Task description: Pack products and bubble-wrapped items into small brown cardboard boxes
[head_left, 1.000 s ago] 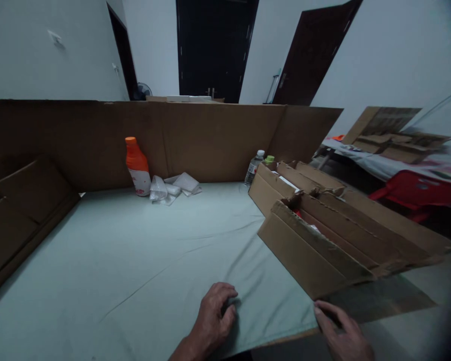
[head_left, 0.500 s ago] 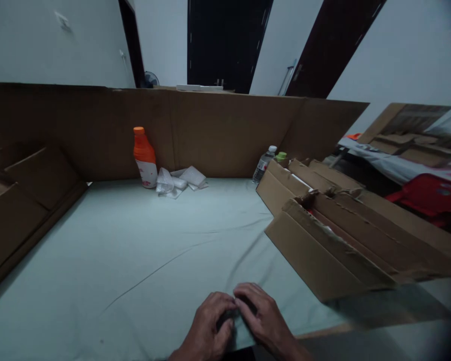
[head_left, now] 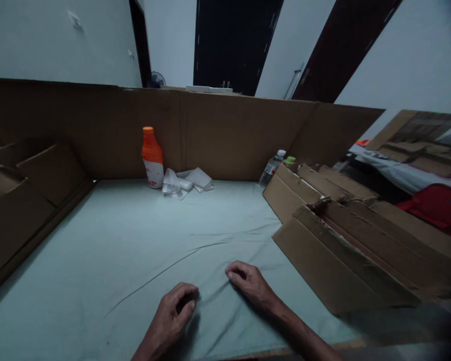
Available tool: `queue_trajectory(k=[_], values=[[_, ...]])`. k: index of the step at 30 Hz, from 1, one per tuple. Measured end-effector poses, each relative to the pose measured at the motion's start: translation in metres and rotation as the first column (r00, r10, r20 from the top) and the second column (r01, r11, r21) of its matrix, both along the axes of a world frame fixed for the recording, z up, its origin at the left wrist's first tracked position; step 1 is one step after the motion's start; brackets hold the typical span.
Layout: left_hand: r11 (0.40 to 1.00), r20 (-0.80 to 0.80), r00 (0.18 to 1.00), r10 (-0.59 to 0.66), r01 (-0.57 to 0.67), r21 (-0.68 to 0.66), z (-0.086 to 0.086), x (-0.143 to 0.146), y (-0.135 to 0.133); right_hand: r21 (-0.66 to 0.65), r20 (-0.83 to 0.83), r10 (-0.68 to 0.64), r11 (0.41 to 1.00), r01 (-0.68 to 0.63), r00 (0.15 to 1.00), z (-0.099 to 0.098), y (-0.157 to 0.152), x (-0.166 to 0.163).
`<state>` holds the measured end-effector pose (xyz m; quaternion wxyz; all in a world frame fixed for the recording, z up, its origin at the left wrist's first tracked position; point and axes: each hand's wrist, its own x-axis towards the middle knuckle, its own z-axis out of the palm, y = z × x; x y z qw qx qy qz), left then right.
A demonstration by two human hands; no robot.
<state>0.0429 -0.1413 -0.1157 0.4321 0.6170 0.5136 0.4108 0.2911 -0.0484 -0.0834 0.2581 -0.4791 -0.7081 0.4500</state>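
Note:
My left hand [head_left: 172,313] rests on the pale green cloth [head_left: 135,240] near the table's front edge, its fingers curled under and pinching the fabric. A hand's width to the right lies my right hand [head_left: 250,282], knuckles up, its fingers also curled onto the cloth. A fold of cloth runs between the two hands. Whether either hand holds anything besides fabric is hidden.
An open cardboard box [head_left: 345,250] lies at the right. A tall cardboard wall [head_left: 225,135] rings the back, with folded cardboard [head_left: 25,200] at the left. An orange bottle [head_left: 152,157], plastic bags [head_left: 187,181] and a water bottle [head_left: 272,167] stand at the back.
My right hand came from the table's front right edge to meet the left hand, then both slid forward and apart. The view shifted right.

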Motion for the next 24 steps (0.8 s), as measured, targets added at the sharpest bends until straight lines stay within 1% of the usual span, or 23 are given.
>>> queue_trajectory(k=[1,3,6,9,11,14,16,18,19,21,24], values=[[1.0,0.016,1.0,0.01,-0.01,0.014,-0.002,0.0,-0.001,-0.051,-0.015,-0.042,0.998,0.041,0.999,-0.003,0.006,-0.003],[0.998,0.036,0.999,0.023,-0.025,0.051,-0.006,0.001,-0.003,-0.161,-0.015,-0.062,0.985,0.059,0.998,-0.007,0.018,-0.009],[0.996,0.033,0.999,0.042,-0.044,0.083,-0.007,0.003,-0.005,-0.261,0.002,0.027,0.965,-0.025,1.0,-0.004,0.04,-0.023],[0.994,0.034,0.998,0.052,-0.055,0.091,-0.008,0.003,-0.005,-0.261,0.006,0.119,0.959,-0.113,0.993,0.002,0.059,-0.04],[0.994,0.044,0.998,0.054,-0.058,0.093,-0.008,0.001,-0.006,-0.199,0.007,0.14,0.971,-0.136,0.99,0.004,0.065,-0.052],[0.997,0.051,0.998,0.041,-0.044,0.062,-0.005,-0.003,-0.01,-0.013,0.0,0.104,0.994,-0.104,0.995,0.002,0.066,-0.069],[0.999,0.044,0.999,0.027,-0.028,0.021,-0.001,-0.007,-0.013,0.118,-0.011,0.062,0.991,-0.06,0.998,-0.001,0.065,-0.075],[1.0,0.028,0.999,0.015,-0.014,-0.022,0.004,-0.011,-0.015,0.209,-0.017,0.038,0.977,-0.033,0.999,-0.007,0.063,-0.078],[0.999,0.02,1.0,0.008,-0.007,-0.039,0.006,-0.012,-0.015,0.253,0.008,0.042,0.966,-0.043,0.999,-0.011,0.062,-0.078],[0.998,0.006,1.0,-0.015,0.015,-0.057,0.01,-0.013,-0.015,0.357,0.119,0.072,0.928,-0.11,0.99,-0.02,0.057,-0.075],[0.995,-0.017,0.998,-0.063,0.061,-0.079,0.016,-0.013,-0.013,0.491,0.324,0.11,0.829,-0.267,0.94,-0.032,0.045,-0.068]])
